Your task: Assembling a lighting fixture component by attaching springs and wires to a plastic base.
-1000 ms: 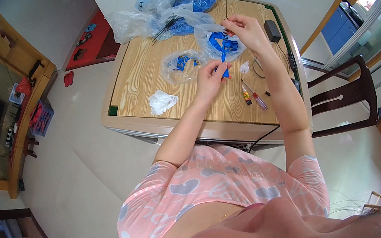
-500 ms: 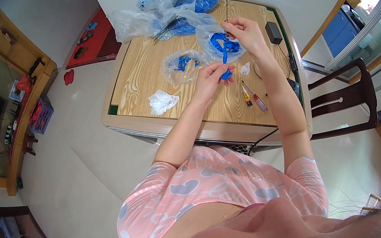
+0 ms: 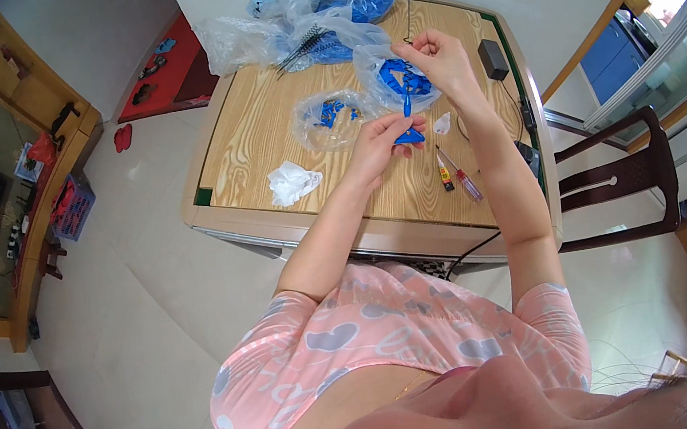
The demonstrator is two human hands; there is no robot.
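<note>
Just above the centre of the frame, over a wooden table point(image 3: 277, 135), a person works a small blue plastic piece point(image 3: 410, 134) between both hands. The left hand point(image 3: 381, 138) pinches the piece at its lower end; the right hand point(image 3: 438, 60) is closed higher up, its fingertips drawn together on what looks like a thin wire point(image 3: 408, 11) running towards the top of the frame. The blue piece looks light and fairly stiff, small enough to slip, so a fingertip pinch near its base seems the safest hold. Behind it, a clear bag of blue parts point(image 3: 394, 81) would crumple and slide if gripped. A second clear bag point(image 3: 328, 116) lies left of it, a crumpled white tissue point(image 3: 292, 181) further left, and two small tubes point(image 3: 456, 179) just below the hands. How the blue piece meets the wire is hidden by the fingers, and its exact shape is too small to make out.
</note>
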